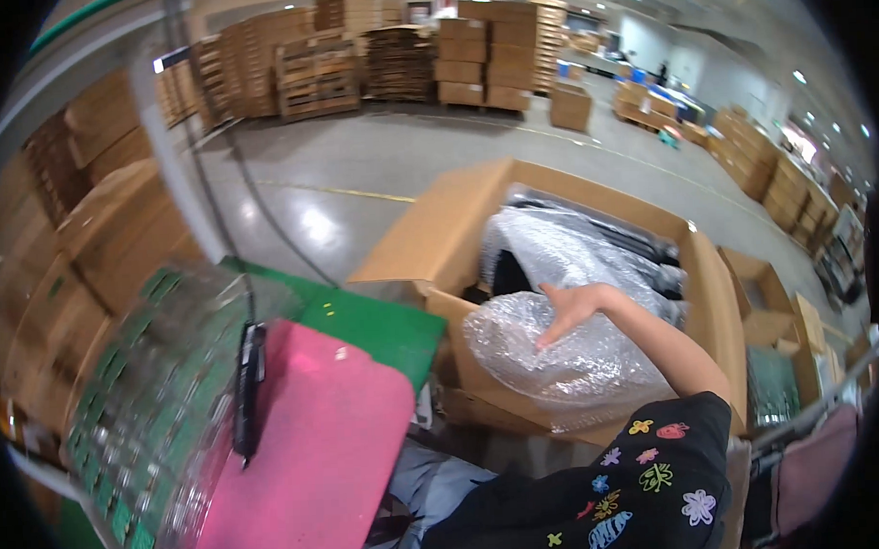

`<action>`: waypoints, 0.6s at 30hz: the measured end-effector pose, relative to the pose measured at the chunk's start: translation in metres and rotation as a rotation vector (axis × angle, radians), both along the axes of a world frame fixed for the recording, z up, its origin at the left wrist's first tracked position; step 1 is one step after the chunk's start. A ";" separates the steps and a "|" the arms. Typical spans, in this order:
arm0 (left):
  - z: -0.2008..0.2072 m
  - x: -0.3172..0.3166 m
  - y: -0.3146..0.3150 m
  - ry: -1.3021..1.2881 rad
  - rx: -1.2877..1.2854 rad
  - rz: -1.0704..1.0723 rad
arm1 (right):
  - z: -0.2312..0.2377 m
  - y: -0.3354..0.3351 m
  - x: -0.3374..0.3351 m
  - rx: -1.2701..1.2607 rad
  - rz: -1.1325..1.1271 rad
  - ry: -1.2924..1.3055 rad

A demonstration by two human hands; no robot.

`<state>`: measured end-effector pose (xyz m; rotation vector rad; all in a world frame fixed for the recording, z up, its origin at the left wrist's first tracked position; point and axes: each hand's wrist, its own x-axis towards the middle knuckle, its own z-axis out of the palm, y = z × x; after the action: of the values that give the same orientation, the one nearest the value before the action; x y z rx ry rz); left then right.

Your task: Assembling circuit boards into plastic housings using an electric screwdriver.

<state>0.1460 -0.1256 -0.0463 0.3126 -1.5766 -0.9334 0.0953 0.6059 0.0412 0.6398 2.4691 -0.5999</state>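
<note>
I see my right hand (pixel 568 309) resting fingers spread and pointing down-left on a bubble-wrap bundle (pixel 558 353), gripping nothing as far as I can tell. The bundle lies in the open cardboard box (pixel 438 236), its long axis running roughly left to right along the near wall.

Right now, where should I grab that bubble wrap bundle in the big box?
Probably from above, at the rounded top of the bubble wrap bundle, where the right hand already rests. The cardboard box walls block its sides, and its soft, puffy wrap bunches easily under fingers.
</note>
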 end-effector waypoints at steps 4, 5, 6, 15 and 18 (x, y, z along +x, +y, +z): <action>0.020 -0.054 0.128 -0.085 -0.138 -0.497 | -0.014 0.018 0.018 -0.081 -0.031 0.110; 0.025 -0.061 0.155 -0.090 -0.179 -0.655 | -0.017 0.029 0.032 -0.029 -0.062 0.182; 0.036 -0.060 0.183 -0.095 -0.220 -0.809 | -0.017 0.033 0.048 -0.028 -0.085 0.192; 0.013 -0.057 0.271 -0.103 -0.167 -1.514 | -0.092 0.098 0.084 0.842 -0.507 0.417; 0.008 -0.056 0.285 -0.093 -0.252 -1.647 | -0.117 0.106 0.062 0.805 -0.537 0.340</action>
<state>0.0902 0.1598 -0.0387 -1.3553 -1.8524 -1.8566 0.1575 0.7124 -0.0756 1.6552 2.8309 0.1749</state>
